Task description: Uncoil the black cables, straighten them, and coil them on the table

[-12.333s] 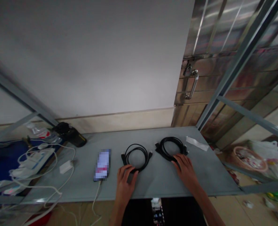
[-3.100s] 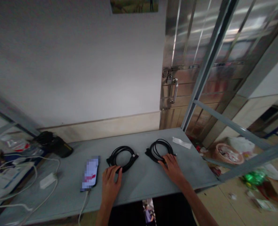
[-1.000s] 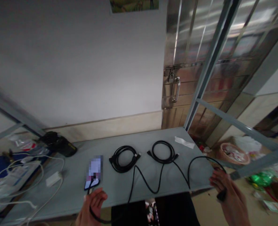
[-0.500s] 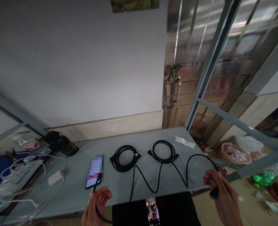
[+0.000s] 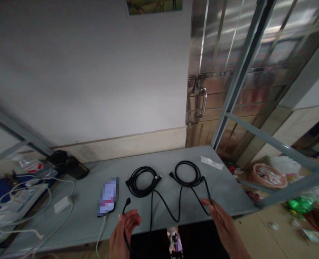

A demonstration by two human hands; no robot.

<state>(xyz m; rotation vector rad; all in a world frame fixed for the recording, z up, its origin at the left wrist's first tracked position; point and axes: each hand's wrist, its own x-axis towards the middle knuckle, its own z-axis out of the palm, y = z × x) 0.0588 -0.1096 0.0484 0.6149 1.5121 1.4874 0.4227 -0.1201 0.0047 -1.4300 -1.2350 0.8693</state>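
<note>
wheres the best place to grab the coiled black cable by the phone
Best grip is the near edge of the coiled black cable, coming from above on the near side. It lies flat on the table, so fingers can likely pinch the bunched strands there. The left hand is closest, but it holds a loose black cable end.

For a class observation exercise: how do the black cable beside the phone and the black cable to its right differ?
The black cable beside the phone sits in a tight multi-turn coil, while the black cable to its right has only a loose loop. The first lies wholly on the table; the second trails wavy strands over the edge, seemingly to the left hand. Both are thin and black.
</note>
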